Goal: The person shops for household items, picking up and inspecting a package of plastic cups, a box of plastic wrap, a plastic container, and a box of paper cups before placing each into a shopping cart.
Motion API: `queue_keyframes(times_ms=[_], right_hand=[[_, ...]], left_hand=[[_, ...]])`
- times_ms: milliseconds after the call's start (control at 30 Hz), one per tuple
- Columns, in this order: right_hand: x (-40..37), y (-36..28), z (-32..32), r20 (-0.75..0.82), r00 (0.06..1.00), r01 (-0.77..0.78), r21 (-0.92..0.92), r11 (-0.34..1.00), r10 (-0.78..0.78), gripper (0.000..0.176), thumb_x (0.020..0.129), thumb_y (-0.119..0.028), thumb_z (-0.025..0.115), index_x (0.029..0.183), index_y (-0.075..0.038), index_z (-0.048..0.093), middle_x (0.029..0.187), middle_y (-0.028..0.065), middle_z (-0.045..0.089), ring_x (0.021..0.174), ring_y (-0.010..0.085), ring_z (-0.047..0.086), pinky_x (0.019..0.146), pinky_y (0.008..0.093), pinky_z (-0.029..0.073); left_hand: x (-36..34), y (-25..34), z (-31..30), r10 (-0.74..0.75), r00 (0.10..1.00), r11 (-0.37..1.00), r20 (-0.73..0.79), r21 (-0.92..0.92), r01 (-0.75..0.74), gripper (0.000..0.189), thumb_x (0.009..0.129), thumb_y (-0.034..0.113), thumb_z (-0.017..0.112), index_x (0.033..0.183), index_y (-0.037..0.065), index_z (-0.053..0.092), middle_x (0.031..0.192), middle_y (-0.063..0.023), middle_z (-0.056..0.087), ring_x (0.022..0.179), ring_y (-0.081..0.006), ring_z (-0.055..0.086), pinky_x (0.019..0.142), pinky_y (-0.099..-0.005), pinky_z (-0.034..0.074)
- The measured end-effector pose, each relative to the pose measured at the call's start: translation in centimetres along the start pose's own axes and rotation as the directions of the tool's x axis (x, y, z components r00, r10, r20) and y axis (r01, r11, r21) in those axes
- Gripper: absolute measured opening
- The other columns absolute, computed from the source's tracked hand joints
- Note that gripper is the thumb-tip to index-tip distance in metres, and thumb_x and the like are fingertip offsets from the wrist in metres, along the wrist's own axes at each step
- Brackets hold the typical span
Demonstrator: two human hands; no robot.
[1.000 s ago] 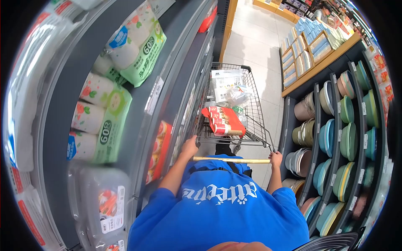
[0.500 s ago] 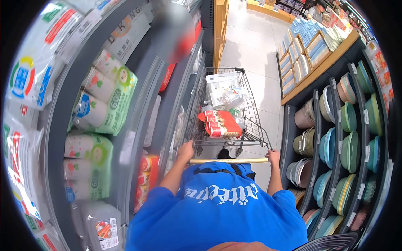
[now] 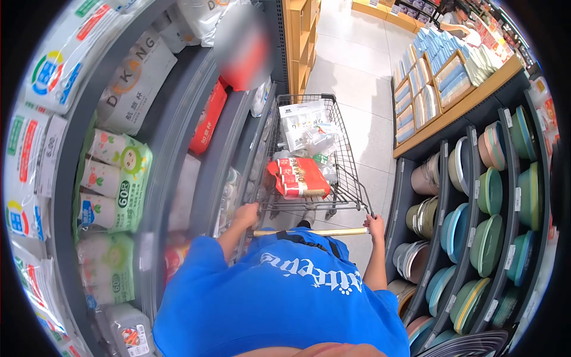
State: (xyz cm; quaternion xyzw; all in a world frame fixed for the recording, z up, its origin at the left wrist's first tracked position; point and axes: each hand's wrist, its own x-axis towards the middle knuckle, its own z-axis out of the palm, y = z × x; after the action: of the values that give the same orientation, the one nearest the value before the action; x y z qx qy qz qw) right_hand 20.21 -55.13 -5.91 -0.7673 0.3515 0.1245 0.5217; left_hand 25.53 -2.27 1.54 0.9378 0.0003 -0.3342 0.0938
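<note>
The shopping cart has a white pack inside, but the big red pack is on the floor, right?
Not quite: the big red pack is inside the shopping cart too, as the head view shows. The white pack is indeed inside.

Bright floor (image 3: 355,140), soft shadows, dark fisheye rim, blurry left shelf (image 3: 159,205).

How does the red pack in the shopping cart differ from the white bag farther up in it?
The red pack lies nearer the person; the white bag lies toward the cart's far end. The red pack bulges in rounded rows, while the white bag's face looks flatter. Red dominates the first, white the second. Both lie in the wire shopping cart and carry printed lettering.
</note>
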Motion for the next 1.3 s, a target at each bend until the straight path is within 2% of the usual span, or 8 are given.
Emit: queue_keyframes(times_ms=[133, 500, 767, 833, 933, 1033, 1233, 1300], right_hand=[[1.8, -2.5, -0.7, 0.115, 0.992, 0.088, -0.356, 0.93, -0.05, 0.022, 0.094, -0.014, 0.065, 0.099, 0.004, 0.054, 0.073, 0.0133, 0.067, 0.067, 0.0227, 0.07, 0.059, 0.0365, 0.053], [5.6, -3.0, 2.1, 0.152, 0.952, 0.303, -0.582, 0.755, -0.265, 0.022, 0.1, -0.016, 0.055, 0.095, 0.005, 0.058, 0.076, 0.0189, 0.069, 0.071, 0.0323, 0.07, 0.067, 0.0431, 0.054], [7.7, -4.0, 1.7, 0.178, 0.961, 0.277, -0.618, 0.736, -0.212, 0.023, 0.104, -0.018, 0.049, 0.097, 0.004, 0.054, 0.072, 0.0191, 0.066, 0.066, 0.0335, 0.068, 0.062, 0.0454, 0.053], [7.7, -4.4, 2.0, 0.181, 0.959, 0.282, -0.624, 0.728, -0.217, 0.025, 0.104, -0.02, 0.049, 0.096, 0.003, 0.053, 0.071, 0.019, 0.065, 0.064, 0.0339, 0.067, 0.06, 0.0465, 0.052], [7.0, -5.0, 2.5, 0.186, 0.963, 0.27, -0.64, 0.72, -0.196, 0.027, 0.105, -0.023, 0.05, 0.095, 0.001, 0.052, 0.071, 0.0189, 0.065, 0.063, 0.0345, 0.067, 0.059, 0.0473, 0.051], [6.7, -4.9, 2.5, 0.173, 0.973, 0.229, -0.643, 0.731, -0.153, 0.028, 0.105, -0.026, 0.05, 0.095, 0.001, 0.052, 0.071, 0.019, 0.065, 0.064, 0.0357, 0.067, 0.058, 0.0477, 0.051], [5.9, -6.0, 2.8, 0.165, 0.979, 0.2, -0.625, 0.755, -0.122, 0.028, 0.104, -0.026, 0.05, 0.097, 0.002, 0.053, 0.074, 0.0194, 0.066, 0.068, 0.0359, 0.068, 0.063, 0.047, 0.052], [5.5, -5.6, 3.0, 0.17, 0.972, 0.233, -0.627, 0.743, -0.162, 0.028, 0.104, -0.025, 0.05, 0.097, 0.002, 0.053, 0.074, 0.0191, 0.066, 0.067, 0.0346, 0.068, 0.062, 0.0463, 0.052]], left_hand=[[2.3, 0.0, -0.4, -0.048, 0.999, 0.997, -0.022, -0.061, 0.047, 0.03, 0.087, 0.024, 0.068, 0.112, 0.009, 0.061, 0.108, -0.0197, 0.071, 0.104, -0.0415, 0.068, 0.086, -0.0528, 0.053], [6.4, 0.0, -4.1, -0.098, 0.995, 0.994, -0.019, -0.058, 0.096, 0.033, 0.082, 0.013, 0.059, 0.115, 0.007, 0.06, 0.121, -0.0225, 0.062, 0.113, -0.0427, 0.06, 0.093, -0.053, 0.049], [24.2, 0.3, -9.3, -0.283, 0.747, 0.79, -0.601, -0.588, -0.173, 0.06, 0.085, 0.03, 0.077, 0.129, -0.003, 0.053, 0.126, -0.0236, 0.059, 0.112, -0.0373, 0.062, 0.097, -0.0448, 0.048], [29.6, 0.6, -12.6, -0.456, 0.769, 0.516, -0.448, -0.837, -0.182, 0.076, 0.084, 0.037, 0.078, 0.139, -0.006, 0.048, 0.139, -0.0294, 0.053, 0.129, -0.041, 0.053, 0.107, -0.0425, 0.043], [39.8, -1.4, -13.2, -0.603, 0.699, 0.46, -0.386, -0.883, -0.091, 0.091, 0.086, 0.051, 0.073, 0.148, -0.006, 0.04, 0.153, -0.0306, 0.04, 0.141, -0.0389, 0.042, 0.115, -0.0411, 0.034], [42.7, -1.4, -17.6, -0.463, 0.85, 0.252, -0.253, -0.957, -0.147, 0.097, 0.088, 0.052, 0.071, 0.155, -0.004, 0.029, 0.161, -0.0218, 0.032, 0.15, -0.0292, 0.029, 0.12, -0.0367, 0.024], [45.3, 1.0, -20.5, -0.743, 0.655, -0.178, -0.139, -0.902, -0.393, 0.074, 0.099, 0.047, 0.058, 0.152, -0.001, 0.038, 0.157, -0.0137, 0.04, 0.141, -0.0249, 0.041, 0.115, -0.0363, 0.034], [45.0, 1.8, -20.3, -0.771, 0.617, -0.053, -0.158, -0.949, -0.309, 0.062, 0.099, 0.039, 0.059, 0.144, -0.002, 0.048, 0.154, -0.0163, 0.042, 0.137, -0.0263, 0.045, 0.111, -0.0375, 0.038]])
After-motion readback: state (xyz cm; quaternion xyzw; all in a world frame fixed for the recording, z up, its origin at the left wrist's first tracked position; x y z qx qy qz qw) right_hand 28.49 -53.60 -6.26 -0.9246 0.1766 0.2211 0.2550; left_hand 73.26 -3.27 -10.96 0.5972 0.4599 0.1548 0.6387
